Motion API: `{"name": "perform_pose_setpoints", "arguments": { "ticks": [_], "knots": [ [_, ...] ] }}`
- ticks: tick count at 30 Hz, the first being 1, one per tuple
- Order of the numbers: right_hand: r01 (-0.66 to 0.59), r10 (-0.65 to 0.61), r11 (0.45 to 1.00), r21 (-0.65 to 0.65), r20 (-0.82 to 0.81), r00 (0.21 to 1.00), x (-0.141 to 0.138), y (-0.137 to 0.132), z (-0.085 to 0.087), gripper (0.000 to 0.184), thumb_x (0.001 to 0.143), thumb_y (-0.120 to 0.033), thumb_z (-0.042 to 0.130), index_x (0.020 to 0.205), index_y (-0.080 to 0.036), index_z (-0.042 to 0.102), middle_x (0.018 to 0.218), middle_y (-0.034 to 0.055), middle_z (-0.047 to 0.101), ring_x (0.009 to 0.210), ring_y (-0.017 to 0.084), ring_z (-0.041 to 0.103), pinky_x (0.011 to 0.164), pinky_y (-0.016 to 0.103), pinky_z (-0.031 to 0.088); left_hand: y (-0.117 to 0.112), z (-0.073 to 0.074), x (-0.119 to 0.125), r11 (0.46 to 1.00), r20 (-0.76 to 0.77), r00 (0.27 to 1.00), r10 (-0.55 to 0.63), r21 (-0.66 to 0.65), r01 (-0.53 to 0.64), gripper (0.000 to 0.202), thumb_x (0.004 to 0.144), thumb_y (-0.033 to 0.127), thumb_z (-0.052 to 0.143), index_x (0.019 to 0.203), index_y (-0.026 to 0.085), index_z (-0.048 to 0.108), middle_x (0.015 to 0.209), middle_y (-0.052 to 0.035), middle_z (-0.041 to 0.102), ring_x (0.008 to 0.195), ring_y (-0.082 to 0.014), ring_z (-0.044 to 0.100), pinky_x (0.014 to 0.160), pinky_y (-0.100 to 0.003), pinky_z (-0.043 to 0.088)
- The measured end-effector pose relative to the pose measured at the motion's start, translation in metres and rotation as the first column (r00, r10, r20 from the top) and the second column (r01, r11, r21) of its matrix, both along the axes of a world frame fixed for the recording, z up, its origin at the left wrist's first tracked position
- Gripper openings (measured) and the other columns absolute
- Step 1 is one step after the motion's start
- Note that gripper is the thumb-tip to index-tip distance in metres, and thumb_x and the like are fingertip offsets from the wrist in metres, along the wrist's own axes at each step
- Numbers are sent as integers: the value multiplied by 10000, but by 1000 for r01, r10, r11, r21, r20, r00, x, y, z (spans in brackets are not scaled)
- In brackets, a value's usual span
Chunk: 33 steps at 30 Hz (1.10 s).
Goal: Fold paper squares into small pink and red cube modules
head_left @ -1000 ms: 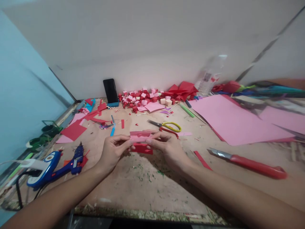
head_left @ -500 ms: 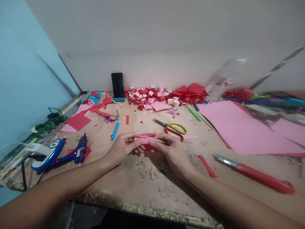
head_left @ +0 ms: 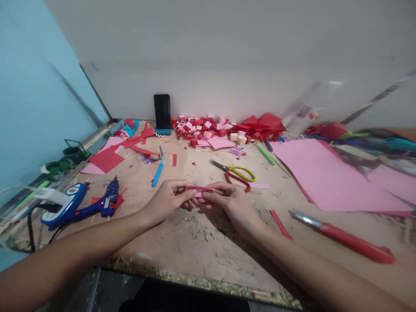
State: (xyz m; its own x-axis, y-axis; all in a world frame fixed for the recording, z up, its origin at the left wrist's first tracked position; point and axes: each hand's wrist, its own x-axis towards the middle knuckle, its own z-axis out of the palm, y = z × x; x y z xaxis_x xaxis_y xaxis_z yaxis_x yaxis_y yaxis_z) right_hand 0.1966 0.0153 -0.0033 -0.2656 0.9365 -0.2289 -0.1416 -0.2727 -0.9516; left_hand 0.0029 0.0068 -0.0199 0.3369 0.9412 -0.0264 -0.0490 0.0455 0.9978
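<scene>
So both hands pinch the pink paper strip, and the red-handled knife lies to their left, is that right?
Not quite: in the head view the red-handled knife lies to their right. The left hand and right hand do pinch the pink paper strip.

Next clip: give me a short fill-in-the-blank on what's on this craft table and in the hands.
The left hand and right hand pinch a paper strip coloured ____.
The scissors lie just beyond the ____ hand.
The knife at the right has a ____ handle.
The black phone stands against the ____.
Missing words: pink; right; red; wall.
</scene>
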Motion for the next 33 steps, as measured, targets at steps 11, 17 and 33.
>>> {"name": "perform_pose_setpoints", "arguments": {
  "ticks": [11, 17, 33],
  "knots": [
    [-18, 18, 999, -31, -2, 1000, -1, -1, -1, 230, 682, -285, 871, 820, -159, 737, 748, 89, 776, 648, 206, 723, 636, 334, 594, 2, 1, -2, 999, -47, 998, 36, 2, -36, 298, 911, 365, 664, 943, 87, 767, 786, -114, 768, 644, -159, 689, 640, -277, 555],
    [-64, 64, 997, -33, -17, 998, 0, 0, 0, 222, 719, -308, 853, 819, -148, 735, 748, 100, 774, 672, 215, 737, 644, 323, 584, 3, 2, -3, 998, -44, 997, 57, -8, -57, 308, 907, 378, 669, 941, 85, 758, 759, -103, 758, 627, -162, 692, 624, -276, 557],
    [-164, 162, 986, 13, 95, 982, 3, 1, 2, 290, 810, -410, 791, 770, -126, 743, 747, 131, 768, 597, 181, 705, 599, 303, 536, 5, 12, -5, 982, -160, 975, 154, 132, -133, 246, 886, 355, 687, 848, 128, 775, 708, -59, 742, 631, -163, 686, 604, -247, 546]
  ]
}}
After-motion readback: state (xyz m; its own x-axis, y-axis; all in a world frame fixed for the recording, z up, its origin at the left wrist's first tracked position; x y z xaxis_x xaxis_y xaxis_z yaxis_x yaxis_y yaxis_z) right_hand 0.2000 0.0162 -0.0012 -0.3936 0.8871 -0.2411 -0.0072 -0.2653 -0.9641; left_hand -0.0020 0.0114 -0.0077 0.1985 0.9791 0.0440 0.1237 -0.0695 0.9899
